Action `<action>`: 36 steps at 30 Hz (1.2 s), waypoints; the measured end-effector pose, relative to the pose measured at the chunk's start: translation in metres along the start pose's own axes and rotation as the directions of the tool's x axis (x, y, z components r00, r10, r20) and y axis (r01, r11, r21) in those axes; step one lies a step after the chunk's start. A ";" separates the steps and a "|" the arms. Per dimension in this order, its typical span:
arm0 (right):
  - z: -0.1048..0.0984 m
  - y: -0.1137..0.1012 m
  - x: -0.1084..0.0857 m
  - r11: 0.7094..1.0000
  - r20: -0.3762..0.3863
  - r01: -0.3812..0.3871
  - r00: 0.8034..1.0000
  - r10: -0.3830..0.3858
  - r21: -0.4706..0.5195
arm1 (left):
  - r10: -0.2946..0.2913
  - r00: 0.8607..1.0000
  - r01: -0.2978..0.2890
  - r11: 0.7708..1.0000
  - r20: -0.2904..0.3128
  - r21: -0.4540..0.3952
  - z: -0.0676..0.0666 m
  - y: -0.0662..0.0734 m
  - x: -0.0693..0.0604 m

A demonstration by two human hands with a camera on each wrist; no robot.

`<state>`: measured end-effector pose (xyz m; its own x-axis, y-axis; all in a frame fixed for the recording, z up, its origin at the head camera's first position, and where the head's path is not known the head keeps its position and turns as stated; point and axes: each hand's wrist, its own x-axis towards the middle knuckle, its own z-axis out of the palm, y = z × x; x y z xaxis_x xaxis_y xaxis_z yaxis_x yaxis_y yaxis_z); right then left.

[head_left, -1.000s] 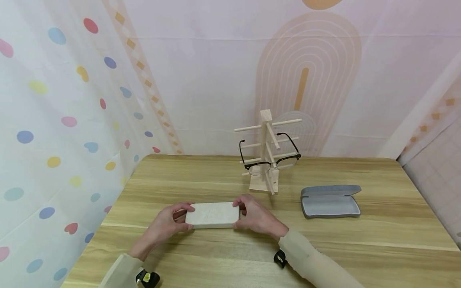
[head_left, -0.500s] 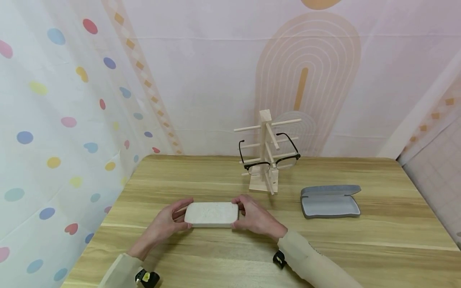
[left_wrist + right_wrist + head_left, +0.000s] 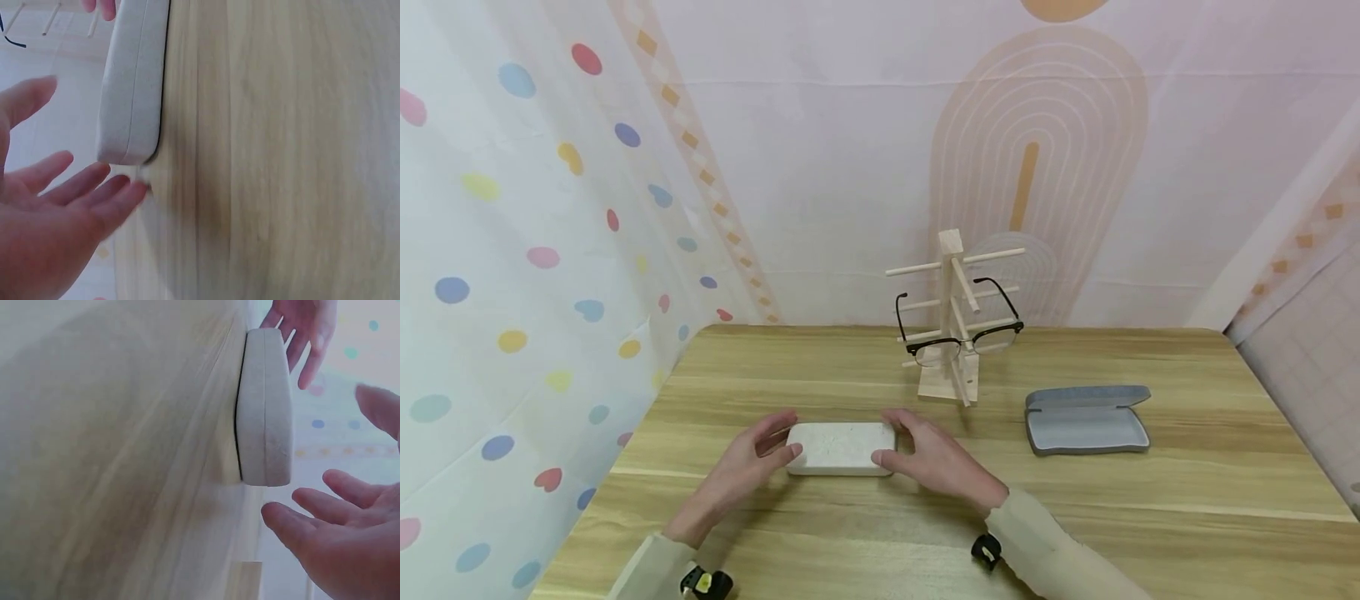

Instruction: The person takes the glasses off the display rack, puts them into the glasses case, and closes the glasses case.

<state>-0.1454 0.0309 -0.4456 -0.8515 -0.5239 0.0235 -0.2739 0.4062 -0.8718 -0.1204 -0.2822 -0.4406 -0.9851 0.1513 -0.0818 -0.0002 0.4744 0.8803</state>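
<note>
a closed white case [image 3: 841, 447] lies on the wooden table [image 3: 850, 542], with patterned cloth [image 3: 820, 192] at the far side. the left hand [image 3: 747, 462] and right hand [image 3: 942, 462], fingers spread, flank the case, seemingly just apart.

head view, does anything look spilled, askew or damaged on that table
Nothing stands out. The white case lies closed on the table between the left hand and the right hand. The glasses slant on the wooden stand, but its pegs slope alike. The grey case is open; no spill or damage shows.
</note>
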 end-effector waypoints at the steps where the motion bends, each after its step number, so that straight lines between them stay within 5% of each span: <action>1: 0.000 -0.001 -0.002 1.000 -0.010 0.005 1.000 -0.005 0.000 | -0.001 1.000 0.001 1.000 -0.028 0.003 0.001 0.001 0.000; 7: 0.001 -0.009 -0.017 0.999 -0.108 0.043 0.993 -0.045 -0.026 | -0.008 0.985 0.016 0.999 -0.174 0.046 0.005 0.009 -0.003; 14: 0.000 -0.016 -0.029 0.989 -0.236 0.096 0.964 -0.120 -0.112 | -0.023 0.967 0.028 0.999 -0.256 0.016 0.015 0.026 -0.011; 20: -0.006 -0.022 -0.045 0.979 -0.306 0.129 0.936 -0.174 -0.160 | 0.054 0.949 -0.081 0.994 -0.312 -0.076 0.028 0.039 -0.017; 30: -0.022 -0.025 -0.067 0.955 -0.353 0.176 0.900 -0.254 -0.238 | 0.141 0.890 -0.225 0.963 -0.435 -0.149 0.050 0.061 -0.023; 36: -0.032 -0.024 -0.079 0.926 -0.387 0.205 0.863 -0.323 -0.316 | 0.163 0.890 -0.254 0.953 -0.426 -0.166 0.057 0.073 -0.023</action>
<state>-0.0861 0.0866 -0.4109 -0.8197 -0.2935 0.4919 -0.5698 0.5052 -0.6481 -0.0882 -0.2013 -0.4014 -0.9500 -0.1575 0.2695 0.2212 0.2697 0.9372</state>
